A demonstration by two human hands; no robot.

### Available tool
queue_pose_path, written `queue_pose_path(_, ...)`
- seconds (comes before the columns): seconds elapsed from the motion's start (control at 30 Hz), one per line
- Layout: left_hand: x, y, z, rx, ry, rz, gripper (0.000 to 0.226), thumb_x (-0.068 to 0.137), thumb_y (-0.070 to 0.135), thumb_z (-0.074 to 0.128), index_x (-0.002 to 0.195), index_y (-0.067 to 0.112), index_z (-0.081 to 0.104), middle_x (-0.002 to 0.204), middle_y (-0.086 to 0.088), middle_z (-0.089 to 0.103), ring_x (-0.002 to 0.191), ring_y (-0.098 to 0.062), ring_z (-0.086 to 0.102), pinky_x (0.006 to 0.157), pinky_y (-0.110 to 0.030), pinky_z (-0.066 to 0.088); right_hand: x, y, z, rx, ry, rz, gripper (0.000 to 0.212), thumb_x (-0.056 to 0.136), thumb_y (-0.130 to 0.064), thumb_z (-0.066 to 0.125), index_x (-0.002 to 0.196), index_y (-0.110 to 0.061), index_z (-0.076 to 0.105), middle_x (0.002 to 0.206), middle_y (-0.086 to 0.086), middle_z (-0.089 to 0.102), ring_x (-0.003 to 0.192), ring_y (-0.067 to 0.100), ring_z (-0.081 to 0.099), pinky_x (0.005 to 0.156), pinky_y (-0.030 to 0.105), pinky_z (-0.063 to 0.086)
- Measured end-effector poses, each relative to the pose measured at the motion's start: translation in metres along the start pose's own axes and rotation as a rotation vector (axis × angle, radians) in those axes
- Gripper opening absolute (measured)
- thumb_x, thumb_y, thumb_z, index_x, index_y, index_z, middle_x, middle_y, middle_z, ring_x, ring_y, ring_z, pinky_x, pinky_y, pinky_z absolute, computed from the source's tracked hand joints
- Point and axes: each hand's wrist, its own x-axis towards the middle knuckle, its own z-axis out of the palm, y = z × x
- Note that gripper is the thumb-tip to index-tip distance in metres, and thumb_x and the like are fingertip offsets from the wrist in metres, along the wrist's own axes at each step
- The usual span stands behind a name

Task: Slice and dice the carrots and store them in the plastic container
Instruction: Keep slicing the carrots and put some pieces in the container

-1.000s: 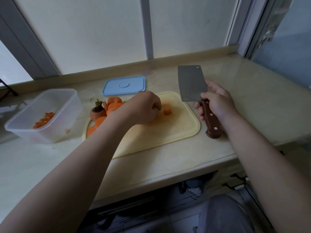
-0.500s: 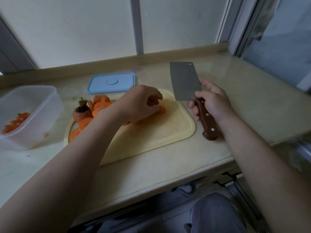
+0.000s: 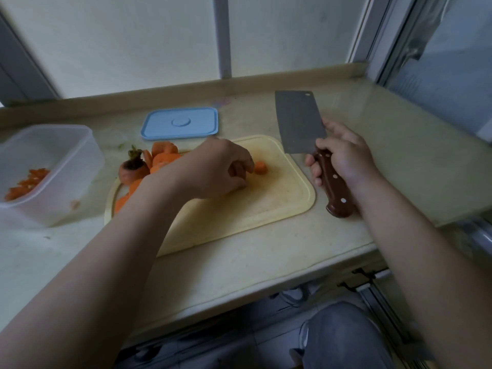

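Your left hand [image 3: 218,166] rests on the pale yellow plastic cutting board [image 3: 266,209], fingers curled down. Whether they pinch a piece beneath cannot be told. The short round orange carrot chunk [image 3: 260,167] lies at their tips. It is likely hard, light and prone to roll, so pin it on a flat cut face, fingertips tucked back. Your right hand [image 3: 343,155] is clamped round the brown riveted handle of the broad steel cleaver [image 3: 298,123], whose blade is off the board's right edge. More orange carrot slices [image 3: 162,155] are heaped at the board's left end. A few diced bits sit in the clear plastic container [image 3: 66,155] further left on the tabletop [image 3: 239,262]. Half a second ago your left fingers partly covered the chunk; now it shows whole. The cleaver has scarcely moved.
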Motion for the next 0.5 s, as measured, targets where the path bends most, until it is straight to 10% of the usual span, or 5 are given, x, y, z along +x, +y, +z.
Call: queue_pose_path(0.5,0.016,0.007,0.007,0.108,-0.076,-0.138,0.023,0.089,0.018,0.059,0.109,0.027,0.05,0.092,0.002,0.055,0.079,-0.016,0.055,0.071,-0.036,0.052,-0.001,-0.001,0.0,0.0,-0.007,-0.003,0.06,0.1,0.001,0.044,0.155,-0.025,0.044,0.058,0.015,0.061,0.039,0.02,0.052,0.039,0.025,0.042)
